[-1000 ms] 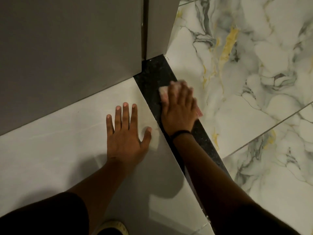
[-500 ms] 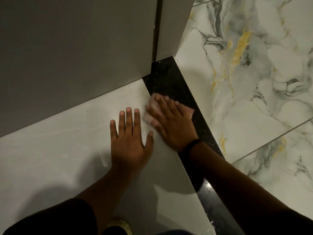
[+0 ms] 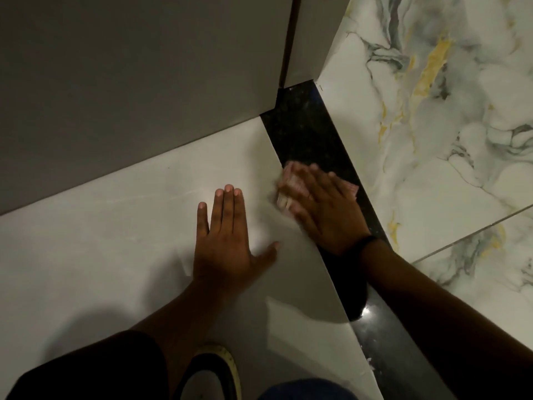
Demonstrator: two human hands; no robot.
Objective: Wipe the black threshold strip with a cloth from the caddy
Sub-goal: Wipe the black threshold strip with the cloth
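The black threshold strip (image 3: 305, 131) runs diagonally from the door corner at the top down to the lower right. My right hand (image 3: 326, 209) lies flat on it, pressing a pinkish cloth (image 3: 288, 189) against the strip; the cloth pokes out under the fingertips and at the far side of the hand, and it is motion-blurred. My left hand (image 3: 227, 243) rests palm down with spread fingers on the pale floor tile (image 3: 115, 241), just left of the strip, holding nothing. The caddy is out of sight.
A grey door (image 3: 129, 82) and grey frame post (image 3: 314, 36) stand at the top, meeting the strip's far end. Marble-patterned tiles (image 3: 432, 140) with grey and yellow veins lie right of the strip. My shoe (image 3: 207, 373) shows at the bottom edge.
My right hand with the cloth swept left across the strip onto the pale tile's edge, then shifted back onto the strip. The left hand stayed planted. The camera view shifted slightly.
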